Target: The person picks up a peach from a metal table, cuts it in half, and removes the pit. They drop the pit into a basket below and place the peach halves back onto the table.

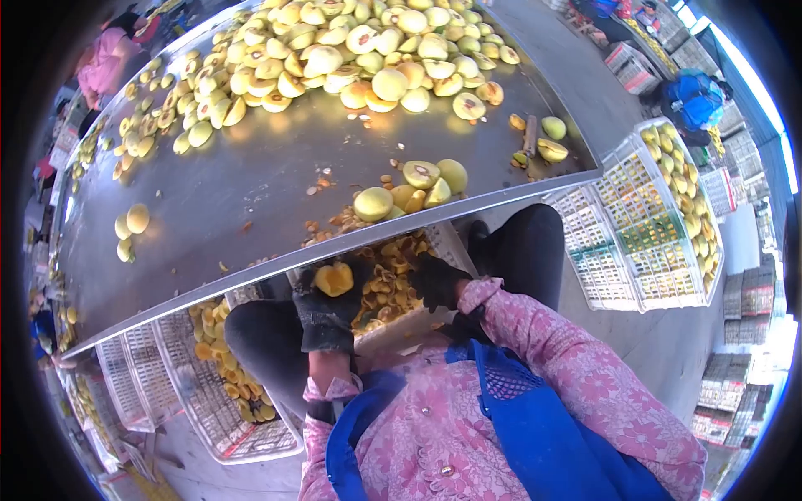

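My left hand (327,305), in a dark, dusty glove, is closed around a yellow peach half (334,280) with its hollowed side showing. To its right, my right hand (439,282) wears a black glove. Its fingers look curled, and whatever they hold is lost against the dark background. Both hands are below the table's front edge, over a crate of orange-yellow fruit scraps (388,288) between my knees. On the metal table (242,188), just beyond my hands, sits a small group of cut peaches (373,204) beside loose pits and bits.
A large heap of halved peaches (326,63) covers the far part of the table. Crates with fruit halves (238,388) stand at my left. At my right is a white crate of peaches (639,217). Other people (697,100) work in the background.
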Available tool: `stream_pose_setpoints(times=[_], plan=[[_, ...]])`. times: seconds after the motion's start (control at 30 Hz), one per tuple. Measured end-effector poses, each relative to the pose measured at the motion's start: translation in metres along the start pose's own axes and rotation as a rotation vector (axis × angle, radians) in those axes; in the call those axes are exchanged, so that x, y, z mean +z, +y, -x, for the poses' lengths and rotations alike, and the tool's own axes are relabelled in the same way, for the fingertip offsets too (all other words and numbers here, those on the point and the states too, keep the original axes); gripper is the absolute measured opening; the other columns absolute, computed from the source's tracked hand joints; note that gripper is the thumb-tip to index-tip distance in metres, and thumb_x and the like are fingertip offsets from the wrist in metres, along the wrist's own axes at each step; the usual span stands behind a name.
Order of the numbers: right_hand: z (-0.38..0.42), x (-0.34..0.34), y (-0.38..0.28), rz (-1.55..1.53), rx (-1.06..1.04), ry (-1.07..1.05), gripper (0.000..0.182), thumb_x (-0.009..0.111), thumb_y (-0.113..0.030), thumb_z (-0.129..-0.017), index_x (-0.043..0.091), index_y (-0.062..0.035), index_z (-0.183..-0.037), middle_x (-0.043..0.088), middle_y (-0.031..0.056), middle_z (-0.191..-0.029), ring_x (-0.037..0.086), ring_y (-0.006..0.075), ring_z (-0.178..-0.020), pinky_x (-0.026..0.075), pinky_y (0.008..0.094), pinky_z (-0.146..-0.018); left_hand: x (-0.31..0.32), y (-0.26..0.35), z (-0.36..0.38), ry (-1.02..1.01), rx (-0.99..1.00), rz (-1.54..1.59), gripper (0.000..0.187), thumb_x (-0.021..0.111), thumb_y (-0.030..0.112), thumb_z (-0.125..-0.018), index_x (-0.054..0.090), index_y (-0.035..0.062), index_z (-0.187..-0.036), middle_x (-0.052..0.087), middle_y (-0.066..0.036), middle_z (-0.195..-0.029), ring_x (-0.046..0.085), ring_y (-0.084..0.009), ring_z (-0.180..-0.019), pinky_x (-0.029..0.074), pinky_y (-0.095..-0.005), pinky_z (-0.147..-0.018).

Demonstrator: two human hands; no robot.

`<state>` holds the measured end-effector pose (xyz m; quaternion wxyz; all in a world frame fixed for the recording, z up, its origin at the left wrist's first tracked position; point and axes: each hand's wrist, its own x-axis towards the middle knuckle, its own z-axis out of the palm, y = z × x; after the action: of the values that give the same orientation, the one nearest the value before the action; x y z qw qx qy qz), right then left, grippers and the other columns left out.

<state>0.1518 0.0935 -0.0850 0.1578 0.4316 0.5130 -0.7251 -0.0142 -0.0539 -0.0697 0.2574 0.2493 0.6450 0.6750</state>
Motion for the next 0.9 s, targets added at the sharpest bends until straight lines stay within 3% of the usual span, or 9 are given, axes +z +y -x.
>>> stream_pose_setpoints(times=[0.03, 0.13, 0.17, 0.27, 0.47, 0.53, 0.63, 0.77, 0.9], plan=[[0.003, 0.005, 0.001, 0.107, -0.128, 0.061, 0.04, 0.043, -0.043, -0.091, 0.042, -0.0112, -0.115, 0.05, 0.0092, -0.067, 0.052, 0.0185, -0.05, 0.047, 0.0333, -0.041, -0.004, 0.012, 0.004, -0.036, 0.166, -0.411, 0.029, 0.052, 0.024, -0.088, 0.052, 0.0049, -0.109, 0.059, -0.011, -0.109, 0.056, -0.0242, -0.103, 0.048, -0.0444, -0.088], [0.014, 0.01, -0.013, 0.399, -0.336, 0.095, 0.045, 0.043, -0.027, -0.092, 0.033, -0.0199, -0.136, 0.047, 0.0079, -0.063, 0.052, 0.0177, -0.048, 0.046, 0.0294, -0.039, -0.022, 0.092, 0.026, -0.032, -0.234, 0.537, 0.037, 0.051, 0.025, -0.088, 0.051, -0.006, -0.108, 0.056, -0.019, -0.108, 0.054, -0.0262, -0.093, 0.049, -0.0379, -0.072], [0.016, 0.007, -0.023, 0.493, -0.13, -0.095, 0.05, 0.044, -0.024, -0.091, 0.03, -0.0227, -0.139, 0.047, 0.0079, -0.064, 0.052, 0.0174, -0.05, 0.046, 0.0294, -0.039, -0.027, 0.123, 0.031, 0.029, -0.338, 0.837, 0.041, 0.051, 0.025, -0.087, 0.05, -0.0099, -0.109, 0.056, -0.021, -0.107, 0.054, -0.0269, -0.089, 0.049, -0.0345, -0.065], [-0.025, -0.015, -0.001, 0.456, 0.304, -0.281, 0.053, 0.05, -0.021, -0.088, 0.032, -0.0204, -0.138, 0.05, 0.0081, -0.068, 0.054, 0.0157, -0.054, 0.046, 0.0287, -0.038, -0.125, 0.114, 0.065, 0.117, -0.222, 1.006, 0.05, 0.046, 0.03, -0.089, 0.041, 0.0009, -0.131, 0.049, -0.02, -0.126, 0.054, -0.0304, -0.105, 0.049, -0.0393, -0.081], [-0.033, -0.003, 0.006, -0.322, -0.209, 0.022, 0.033, 0.051, -0.029, -0.09, 0.048, -0.0057, -0.114, 0.056, 0.0066, -0.089, 0.055, 0.0159, -0.056, 0.046, 0.0292, -0.042, -0.28, 0.029, 0.113, 0.699, -0.146, 0.582, 0.04, 0.047, 0.022, -0.091, 0.046, 0.0021, -0.126, 0.053, -0.012, -0.121, 0.052, -0.0239, -0.109, 0.041, -0.042, -0.096], [-0.028, 0.01, -0.015, 0.808, -0.223, 0.263, 0.034, 0.052, -0.029, -0.089, 0.047, -0.0079, -0.115, 0.057, 0.0074, -0.093, 0.056, 0.017, -0.059, 0.047, 0.0328, -0.045, -0.306, -0.025, 0.127, 0.836, -0.173, 0.566, 0.04, 0.049, 0.023, -0.091, 0.048, 0.0035, -0.126, 0.054, -0.01, -0.12, 0.054, -0.0207, -0.105, 0.043, -0.0362, -0.092], [-0.045, 0.0, -0.014, 0.9, -0.017, 0.024, 0.034, 0.051, -0.033, -0.089, 0.049, -0.0072, -0.112, 0.057, 0.0088, -0.084, 0.057, 0.0181, -0.059, 0.048, 0.0337, -0.048, -0.331, -0.119, 0.136, 0.893, -0.222, 0.096, 0.041, 0.052, 0.024, -0.089, 0.048, 0.005, -0.126, 0.055, -0.008, -0.119, 0.055, -0.0199, -0.104, 0.045, -0.0335, -0.087], [-0.084, -0.02, 0.003, 1.025, 0.26, -0.165, 0.035, 0.048, -0.038, -0.089, 0.053, -0.0061, -0.103, 0.059, 0.0099, -0.074, 0.058, 0.0193, -0.059, 0.049, 0.0347, -0.05, -0.358, -0.227, 0.204, 0.67, -0.879, -0.414, 0.041, 0.052, 0.022, -0.088, 0.05, 0.0041, -0.124, 0.055, -0.008, -0.12, 0.055, -0.0201, -0.103, 0.046, -0.0335, -0.087], [-0.08, -0.025, 0.01, 1.182, 0.568, -0.246, 0.04, 0.051, -0.041, -0.089, 0.057, -0.0017, -0.094, 0.058, 0.0081, -0.068, 0.058, 0.0188, -0.057, 0.049, 0.0365, -0.047, -0.35, -0.282, 0.247, 0.474, -1.178, -0.591, 0.04, 0.053, 0.02, -0.086, 0.051, 0.0033, -0.122, 0.055, -0.008, -0.121, 0.056, -0.0204, -0.103, 0.046, -0.0335, -0.087]])
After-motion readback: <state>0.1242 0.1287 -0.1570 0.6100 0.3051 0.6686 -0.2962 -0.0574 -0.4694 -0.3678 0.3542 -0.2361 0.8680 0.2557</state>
